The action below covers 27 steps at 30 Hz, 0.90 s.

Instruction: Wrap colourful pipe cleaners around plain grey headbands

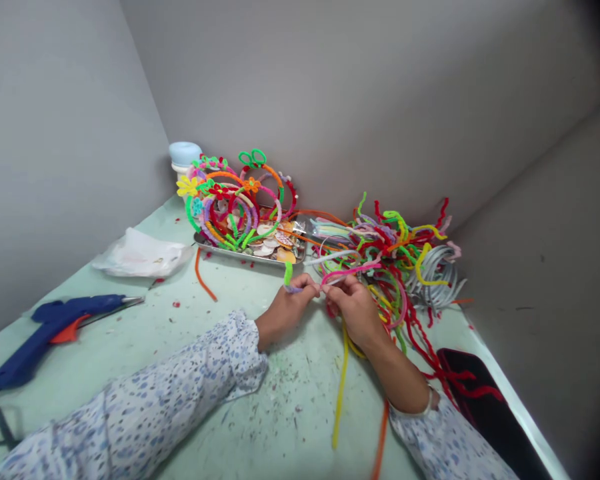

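Note:
Near the table's middle, my left hand is closed in a pinch on a fuzzy craft stem, whose green end stands up above the fingers and whose lower part is purple. Almost touching it on the right, my right hand pinches a pink fuzzy stem that runs off to the right above the knuckles. The fingertips of both hands meet, and the joint between the stems is too small to make out. A heap of colourful fuzzy stems lies just behind and right of my right hand.
A metal tray holds decorated rings and flat pieces. Behind it stands a blue-lidded container. A plastic bag and blue glue gun lie left. A dark phone lies right, and a yellow stem in front.

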Each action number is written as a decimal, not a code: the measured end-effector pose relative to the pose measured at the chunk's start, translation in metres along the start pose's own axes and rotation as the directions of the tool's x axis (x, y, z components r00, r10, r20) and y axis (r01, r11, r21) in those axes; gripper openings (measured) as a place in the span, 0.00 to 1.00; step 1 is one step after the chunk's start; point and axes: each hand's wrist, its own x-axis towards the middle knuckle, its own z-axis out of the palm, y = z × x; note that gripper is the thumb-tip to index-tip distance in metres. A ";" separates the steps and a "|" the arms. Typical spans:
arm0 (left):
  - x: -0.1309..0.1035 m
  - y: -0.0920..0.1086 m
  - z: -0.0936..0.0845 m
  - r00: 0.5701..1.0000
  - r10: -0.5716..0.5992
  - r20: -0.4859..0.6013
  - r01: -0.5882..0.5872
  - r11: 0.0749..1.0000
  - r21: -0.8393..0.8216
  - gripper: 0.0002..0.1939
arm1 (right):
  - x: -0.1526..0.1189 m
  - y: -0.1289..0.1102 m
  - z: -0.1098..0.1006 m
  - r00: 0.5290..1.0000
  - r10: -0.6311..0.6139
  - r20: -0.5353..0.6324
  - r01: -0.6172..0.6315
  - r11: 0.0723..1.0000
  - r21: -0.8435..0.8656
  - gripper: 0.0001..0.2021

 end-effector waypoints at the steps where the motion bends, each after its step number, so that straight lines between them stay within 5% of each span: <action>1: 0.001 0.000 0.000 1.000 -0.017 0.002 0.017 0.999 -0.027 0.09 | 0.000 0.000 0.000 1.000 -0.023 0.010 0.023 1.000 0.009 0.09; 12: 0.002 0.006 -0.002 0.989 -0.120 0.081 0.134 0.974 -0.185 0.11 | 0.003 0.012 -0.004 0.992 -0.042 0.119 0.015 0.976 0.218 0.08; 17: 0.003 0.005 -0.003 0.987 -0.119 0.105 0.137 0.973 -0.187 0.12 | 0.003 0.008 -0.009 0.986 -0.038 0.162 0.021 0.995 0.102 0.09; 27: 0.002 0.004 -0.003 0.993 -0.084 0.084 0.096 0.982 -0.163 0.12 | -0.003 -0.009 -0.006 0.997 -0.017 0.071 0.019 1.000 -0.023 0.10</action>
